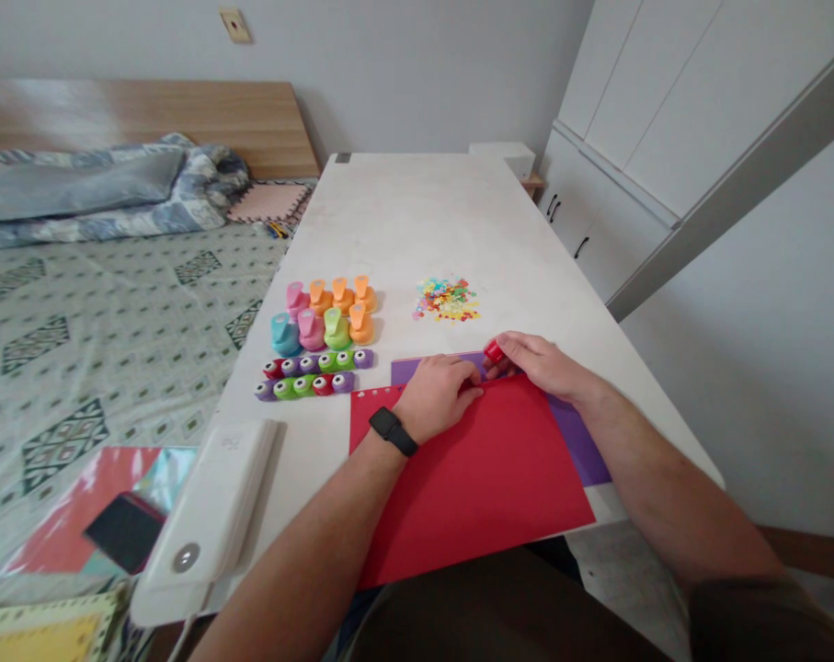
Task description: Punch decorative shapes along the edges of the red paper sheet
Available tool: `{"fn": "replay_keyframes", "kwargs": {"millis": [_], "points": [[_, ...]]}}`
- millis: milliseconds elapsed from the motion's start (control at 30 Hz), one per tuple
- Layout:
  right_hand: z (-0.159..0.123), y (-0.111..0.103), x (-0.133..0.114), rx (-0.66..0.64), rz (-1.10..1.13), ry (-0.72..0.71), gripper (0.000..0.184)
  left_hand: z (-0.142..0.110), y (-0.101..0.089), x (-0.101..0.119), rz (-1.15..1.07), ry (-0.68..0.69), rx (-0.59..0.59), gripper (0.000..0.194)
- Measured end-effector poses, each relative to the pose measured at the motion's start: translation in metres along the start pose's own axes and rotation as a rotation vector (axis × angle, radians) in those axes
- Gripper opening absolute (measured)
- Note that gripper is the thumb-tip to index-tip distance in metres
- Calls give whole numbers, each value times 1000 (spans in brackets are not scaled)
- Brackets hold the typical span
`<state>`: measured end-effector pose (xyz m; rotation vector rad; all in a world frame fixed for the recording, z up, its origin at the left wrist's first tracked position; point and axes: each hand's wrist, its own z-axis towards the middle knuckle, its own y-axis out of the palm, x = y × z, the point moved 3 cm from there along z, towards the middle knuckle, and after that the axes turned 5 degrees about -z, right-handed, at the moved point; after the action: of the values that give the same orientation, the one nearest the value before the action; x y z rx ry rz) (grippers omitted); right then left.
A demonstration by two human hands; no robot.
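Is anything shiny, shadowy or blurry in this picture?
Head view: pale glare on the wooden headboard; a soft shadow beside the front orange punch in the head view; also in the head view, the paper bits blur together and the red punch in the right hand shows little fine detail.

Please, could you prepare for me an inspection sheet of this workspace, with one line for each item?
Surface: white table, rounded near corners.
Materials: red paper, small holes along its far edge, partly covering purple paper; large punches and small punches in rows at left.
Clutter: colourful paper bits, loosely piled beyond the papers; white device, near-left corner.
Hands: left hand on red paper, grip unclear; right hand holds red punch at that paper's far edge.
Cables: white cord, running from white device past the table's near edge.
Surroundings: bed at left, dark phone there; white cabinets at right.
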<state>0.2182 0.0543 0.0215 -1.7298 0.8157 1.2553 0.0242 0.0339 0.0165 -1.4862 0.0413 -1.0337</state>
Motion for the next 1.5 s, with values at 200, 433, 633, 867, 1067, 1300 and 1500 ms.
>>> {"fn": "replay_keyframes", "kwargs": {"millis": [200,433,633,867,1067,1300,1500], "points": [[3,-5,4,108,-5,-34,51,0,-1,1,-3,10,11,6],[8,-7,12,144,-26,11,52,-1,0,0,6,-1,10,7],[6,-7,4,203,-7,-105,49,-1,1,0,21,-4,15,7],[8,-8,7,200,-96,-110,49,-1,1,-1,25,13,16,8],[8,-11,5,265,-121,-121,51,-2,1,-1,27,6,12,9],[10,-15,9,291,-116,-75,50,-1,2,-1,29,18,12,9],[11,-17,12,261,-86,-59,50,-2,2,-2,35,28,8,8]]}}
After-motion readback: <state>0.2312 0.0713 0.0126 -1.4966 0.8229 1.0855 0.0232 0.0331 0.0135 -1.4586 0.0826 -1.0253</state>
